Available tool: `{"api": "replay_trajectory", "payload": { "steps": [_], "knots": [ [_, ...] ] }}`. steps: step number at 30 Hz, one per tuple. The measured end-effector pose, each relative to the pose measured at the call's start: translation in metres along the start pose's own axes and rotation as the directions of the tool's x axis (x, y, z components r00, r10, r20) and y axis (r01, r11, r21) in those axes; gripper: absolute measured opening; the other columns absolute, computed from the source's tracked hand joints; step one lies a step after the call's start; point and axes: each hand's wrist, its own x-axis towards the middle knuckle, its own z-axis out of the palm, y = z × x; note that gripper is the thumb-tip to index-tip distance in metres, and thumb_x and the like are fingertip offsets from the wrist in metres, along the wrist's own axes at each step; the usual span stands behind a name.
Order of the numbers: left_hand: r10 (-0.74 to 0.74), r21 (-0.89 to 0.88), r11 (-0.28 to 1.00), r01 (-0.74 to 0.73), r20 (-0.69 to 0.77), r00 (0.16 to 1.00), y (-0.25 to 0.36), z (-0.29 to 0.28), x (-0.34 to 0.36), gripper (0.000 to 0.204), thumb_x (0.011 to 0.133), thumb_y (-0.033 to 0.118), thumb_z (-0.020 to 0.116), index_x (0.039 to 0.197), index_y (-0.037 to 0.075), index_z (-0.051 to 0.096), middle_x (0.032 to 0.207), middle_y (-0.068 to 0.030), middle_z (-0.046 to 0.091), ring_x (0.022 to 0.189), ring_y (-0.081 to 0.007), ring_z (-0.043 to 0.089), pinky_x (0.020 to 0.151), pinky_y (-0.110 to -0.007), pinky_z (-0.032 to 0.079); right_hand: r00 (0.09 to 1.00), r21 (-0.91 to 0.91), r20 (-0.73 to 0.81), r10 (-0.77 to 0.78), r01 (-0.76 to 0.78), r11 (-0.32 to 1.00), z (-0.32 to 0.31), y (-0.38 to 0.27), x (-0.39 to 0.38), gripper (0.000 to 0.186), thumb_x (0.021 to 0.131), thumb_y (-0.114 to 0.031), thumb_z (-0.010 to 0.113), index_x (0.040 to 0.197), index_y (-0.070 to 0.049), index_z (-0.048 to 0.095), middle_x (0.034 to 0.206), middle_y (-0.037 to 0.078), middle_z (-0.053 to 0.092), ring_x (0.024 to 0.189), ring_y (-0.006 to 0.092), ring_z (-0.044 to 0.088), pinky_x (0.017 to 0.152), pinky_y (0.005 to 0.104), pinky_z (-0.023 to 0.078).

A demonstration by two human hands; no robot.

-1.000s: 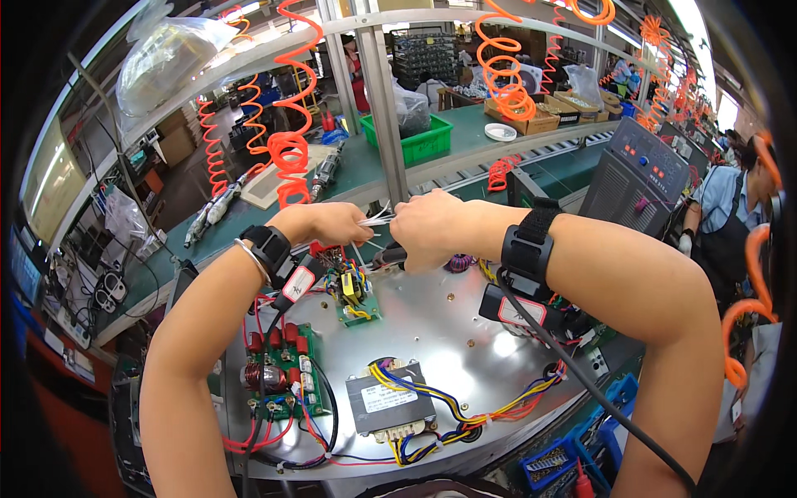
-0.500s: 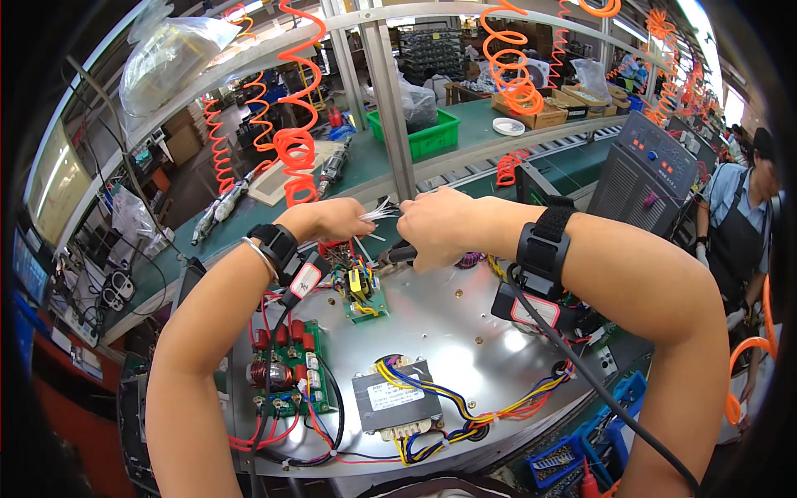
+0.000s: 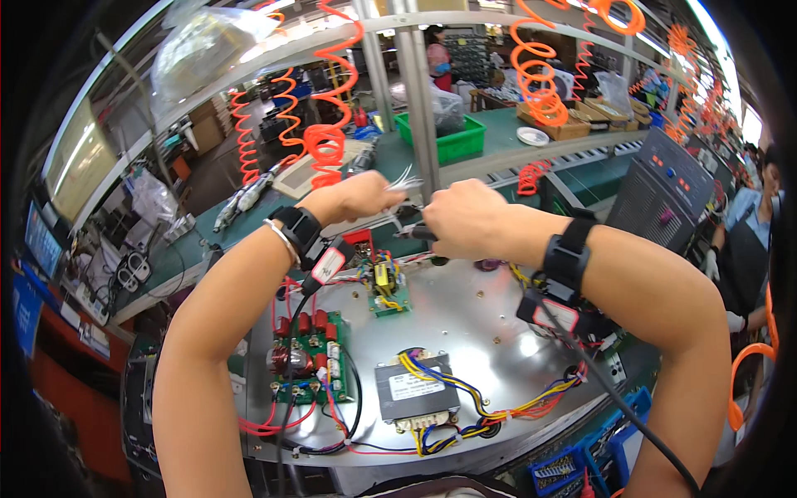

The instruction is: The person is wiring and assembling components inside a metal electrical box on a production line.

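Note:
Near the far edge of the metal chassis plate (image 3: 473, 332), my left hand (image 3: 359, 197) is closed on a bunch of thin white cable ties (image 3: 404, 179), whose ends fan out past the fingers. Close by on the right, my right hand (image 3: 466, 217) grips a dark-handled tool that looks like cutting pliers (image 3: 422, 233), its tip pointing left. Below the hands is a small green board with a yellow-wrapped transformer (image 3: 383, 278). A red-rimmed part (image 3: 359, 241) lies just beneath my left hand. Both wrists wear black straps with cables.
A large transformer (image 3: 415, 388) and a green circuit board (image 3: 332, 369) with red capacitors sit on the plate. Beyond stand a green bin (image 3: 461, 143) and a metal post (image 3: 422, 108). Orange coiled hoses (image 3: 324, 149) hang down. A dark control box (image 3: 656, 191) and a co-worker (image 3: 751, 241) are at right.
The view has shifted, so the scene sits further right and lower. My hands stay near the far edge; the white ties now fan upward and the pliers show more clearly.

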Motion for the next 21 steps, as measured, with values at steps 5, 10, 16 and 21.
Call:
{"api": "replay_trajectory", "payload": {
  "steps": [5,10,16,21],
  "knots": [
    [0.07,0.012,0.998,-0.069,-0.076,0.995,0.004,-0.049,-0.025,0.052,0.073,0.057,0.068,0.066,0.008,0.052,0.056,0.0016,0.039,0.046,-0.0101,0.034,0.04,-0.029,0.024,1.0,0.12,-0.007,0.015,-0.014,0.993,-0.014,0.003,0.012,0.035,0.067,-0.033,0.062,0.079,0.0,0.067,0.08,0.019,0.065,0.077,0.0328,0.064,0.07,0.0407,0.051],
    [0.119,0.164,0.979,-0.122,0.025,0.993,-0.028,-0.063,-0.052,0.043,0.071,0.046,0.071,0.076,0.004,0.06,0.057,-0.0015,0.044,0.048,-0.0128,0.041,0.041,-0.029,0.034,0.978,0.172,0.205,-0.029,-0.007,0.985,-0.028,-0.029,0.038,0.051,0.069,-0.049,0.059,0.091,-0.004,0.067,0.084,0.017,0.064,0.084,0.0323,0.062,0.076,0.0416,0.049],
    [-0.083,0.263,0.965,0.024,0.216,0.973,-0.068,-0.028,-0.043,0.029,0.083,0.032,0.059,0.091,0.005,0.065,0.066,-0.0054,0.055,0.058,-0.0161,0.05,0.048,-0.034,0.039,0.963,0.206,0.259,-0.07,0.016,0.978,-0.026,-0.059,0.078,0.055,0.067,-0.047,0.064,0.1,-0.003,0.064,0.095,0.015,0.065,0.088,0.0297,0.063,0.075,0.0382,0.05],
    [-0.221,0.451,0.892,0.011,0.415,0.883,-0.092,-0.015,-0.031,0.029,0.082,0.035,0.057,0.086,0.007,0.062,0.061,-0.0042,0.047,0.053,-0.019,0.047,0.045,-0.034,0.036,0.937,0.224,0.332,-0.106,0.03,0.974,-0.009,-0.066,0.099,0.058,0.07,-0.054,0.061,0.093,-0.001,0.067,0.088,0.017,0.065,0.083,0.0313,0.063,0.073,0.0398,0.05]
  ]
}}
